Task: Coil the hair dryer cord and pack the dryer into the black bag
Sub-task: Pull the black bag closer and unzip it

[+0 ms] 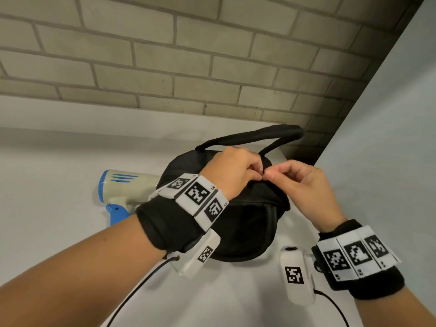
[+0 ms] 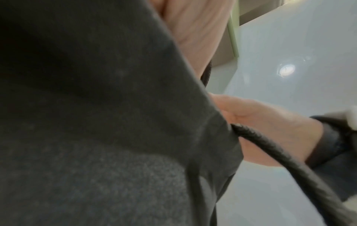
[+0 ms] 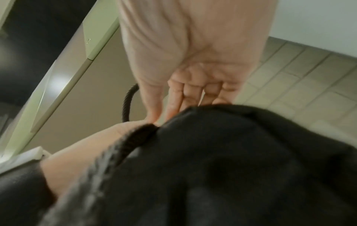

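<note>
hands: 2 (image 1: 232,171) (image 1: 304,185) | black bag: 1 (image 1: 245,223) | hair dryer: 1 (image 1: 125,187)

A pale brick wall (image 1: 165,55) in staggered courses runs across the back. Below it lies a smooth white counter (image 1: 59,147). A plain white panel (image 1: 389,138) rises on the right. A round ceiling light (image 2: 287,70) glows overhead.

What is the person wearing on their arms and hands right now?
Bare forearms and bare hands. Each wrist has a black cuff: left cuff, right cuff. Each carries white tags printed with black square codes, a white camera block below it, and a thin black cable trailing back.
</note>
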